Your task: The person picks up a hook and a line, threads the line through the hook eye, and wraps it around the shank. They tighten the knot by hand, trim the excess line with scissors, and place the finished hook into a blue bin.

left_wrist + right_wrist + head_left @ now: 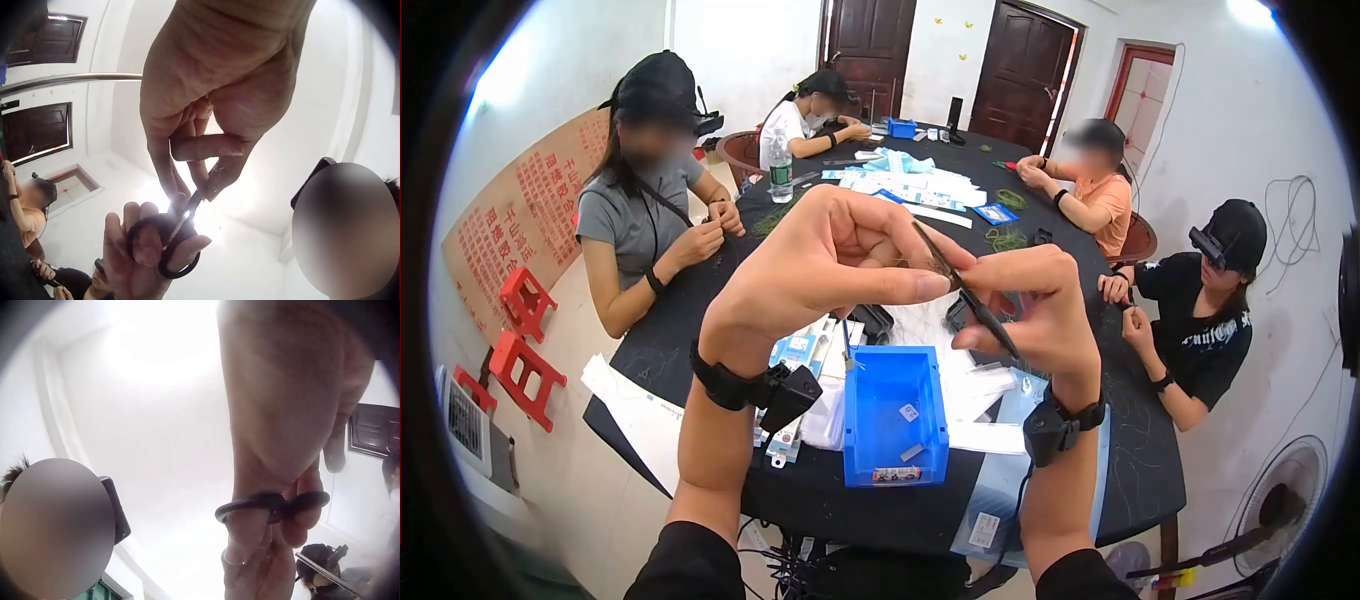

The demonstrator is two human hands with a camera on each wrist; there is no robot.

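Both hands are raised over the table, fingertips close together. My right hand [1045, 310] holds small scissors with black handles [990, 325], thumb and fingers through the loops [178, 269]. The scissors tilt, their blades reaching up toward the left fingertips. My left hand [820, 250] pinches a fine greenish strand [938, 262] between thumb and forefinger, right beside the blades; its other fingers are curled. In the left wrist view, thin thread ends [215, 171] show at the left fingertips. The right wrist view shows the handle loops [250, 504] around the right fingers; the blades are hidden there.
Below the hands a blue plastic bin [895, 400] holds small labels. Papers and plastic bags [1000, 500] lie around it. Green thread bundles [1005, 238], a water bottle [781, 168] and blue packets [996, 213] are farther back. Several people sit around the black-covered table [1140, 470].
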